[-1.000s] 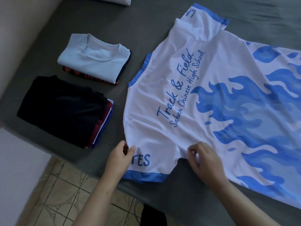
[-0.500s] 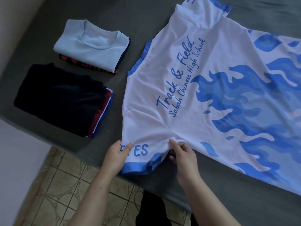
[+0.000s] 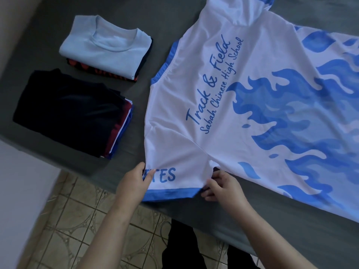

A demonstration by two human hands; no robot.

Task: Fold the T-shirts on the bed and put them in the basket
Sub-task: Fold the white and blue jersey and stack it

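Observation:
A white T-shirt (image 3: 252,90) with blue flames and blue lettering lies spread back-up on the grey bed (image 3: 159,20). Its near sleeve, edged in blue, lies at the bed's front edge. My left hand (image 3: 132,183) pinches the left corner of that sleeve, covering part of the printed letters. My right hand (image 3: 221,185) pinches the sleeve's right corner by the armpit, fingers curled round the blue hem. No basket is in view.
Two stacks of folded shirts sit left of the spread shirt: a light blue one on top (image 3: 104,45) farther back, a dark navy one on top (image 3: 68,111) nearer. Tiled floor (image 3: 68,235) and my dark trousers (image 3: 184,247) show below the bed edge.
My right hand slid left along the shirt's edge from the side seam to the sleeve's hem corner. My left hand stayed on the sleeve's left corner. The sleeve is pulled flatter.

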